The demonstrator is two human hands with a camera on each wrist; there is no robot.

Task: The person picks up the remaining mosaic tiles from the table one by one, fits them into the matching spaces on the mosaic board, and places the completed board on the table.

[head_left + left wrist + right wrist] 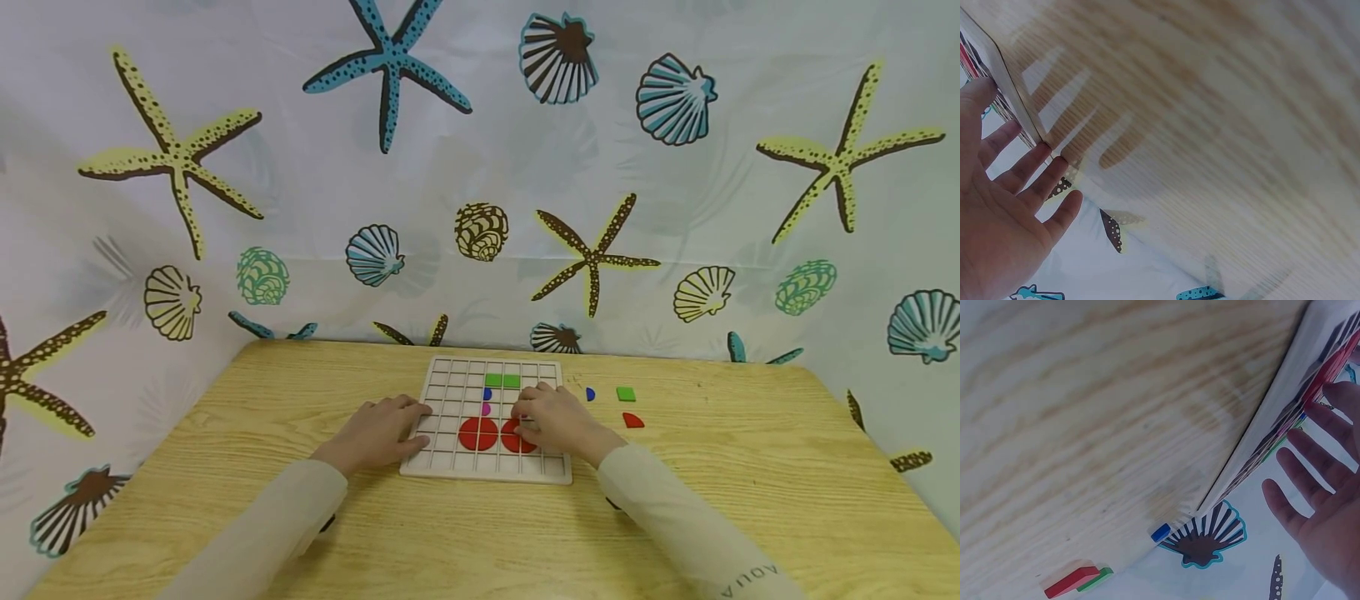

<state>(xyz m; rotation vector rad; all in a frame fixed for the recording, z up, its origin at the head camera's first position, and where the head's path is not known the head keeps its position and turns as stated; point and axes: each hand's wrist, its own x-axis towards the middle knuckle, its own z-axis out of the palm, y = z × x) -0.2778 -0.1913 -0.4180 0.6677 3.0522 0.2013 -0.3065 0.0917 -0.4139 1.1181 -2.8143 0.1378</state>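
Note:
A white grid board (487,477) lies on the wooden table. My left hand (378,433) rests at its left edge, fingers straight and spread, with thumb and fingertips at the rim in the left wrist view. Over the board's right part, my right hand (555,421) touches the right-hand red disc (517,444) with its fingertips and partly covers it. Beside that lies another red disc (468,427), divided by the grid lines. Farther up the grid sit green pieces (493,380), a blue half-round piece (487,393) and a pink half-round piece (486,409).
Right of the board, three loose pieces lie on the table (712,500): a blue half-round piece (590,394), a green square (626,394) and a red quarter-round piece (633,421). A curtain (480,308) printed with starfish and shells hangs behind the table and along both sides.

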